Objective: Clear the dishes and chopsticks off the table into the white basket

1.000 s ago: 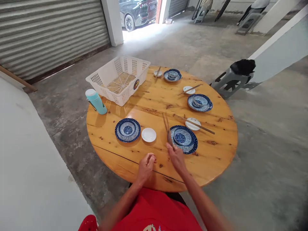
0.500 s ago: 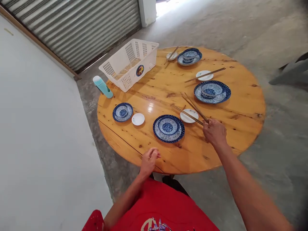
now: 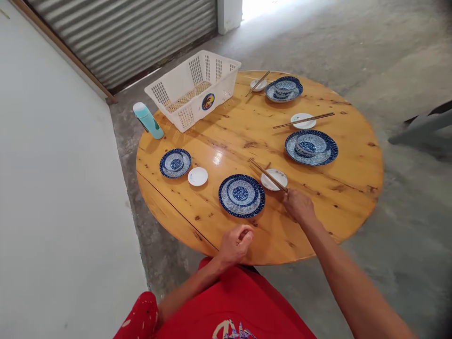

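Note:
My right hand [image 3: 298, 205] grips the ends of a pair of wooden chopsticks [image 3: 265, 173]. The chopsticks lie close together and cross above a small white saucer [image 3: 278, 182]; I cannot tell whether they touch it. Left of that saucer is a blue-and-white plate [image 3: 226, 207] with a patterned bowl [image 3: 240, 192] on it. My left hand [image 3: 237, 244] is curled closed by the near table edge, below the plate, with nothing visible in it. Another white saucer [image 3: 197, 176] lies farther left, beside a plate [image 3: 183, 173] bearing a bowl [image 3: 173, 161].
The round wooden table [image 3: 233, 141] also carries a white plastic basket [image 3: 222, 89] and a light-blue bottle [image 3: 150, 123]. On the far right side are two more plate-and-bowl sets, each near a saucer [image 3: 302, 123] with chopsticks [image 3: 319, 116] across it.
My right hand has moved left and nearer, and the two chopsticks, spread apart before, are now together over the saucer. My left hand has shifted right and its fingers have curled in more.

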### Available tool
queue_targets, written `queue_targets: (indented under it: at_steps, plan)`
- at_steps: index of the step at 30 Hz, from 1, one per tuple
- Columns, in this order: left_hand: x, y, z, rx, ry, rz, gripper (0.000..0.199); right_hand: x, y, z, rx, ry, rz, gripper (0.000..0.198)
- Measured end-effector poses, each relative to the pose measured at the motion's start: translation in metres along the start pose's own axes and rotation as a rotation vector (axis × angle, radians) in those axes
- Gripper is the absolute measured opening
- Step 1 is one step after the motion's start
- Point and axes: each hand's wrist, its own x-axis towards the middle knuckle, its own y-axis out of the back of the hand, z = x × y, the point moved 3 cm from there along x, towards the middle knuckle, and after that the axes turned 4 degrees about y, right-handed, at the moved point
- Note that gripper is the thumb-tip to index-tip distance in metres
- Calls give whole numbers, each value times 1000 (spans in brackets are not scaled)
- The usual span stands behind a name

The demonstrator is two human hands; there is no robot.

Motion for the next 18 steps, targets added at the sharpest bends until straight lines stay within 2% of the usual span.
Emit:
queue_targets:
  at_steps: [5, 11, 15, 18]
  plan:
    - [9, -7, -3, -18, 29, 15, 21, -1, -2, 2, -35, -13, -58, 40]
    - [32, -31, 13, -66, 5, -26, 21, 5, -6, 8, 70, -36, -77, 37]
    - [55, -56, 27, -160, 20, -1, 22, 7, -7, 22, 470, -42, 0, 27]
    - [74, -76, 39, -301, 66, 117, 27, -7, -2, 37, 797, 41, -2, 33]
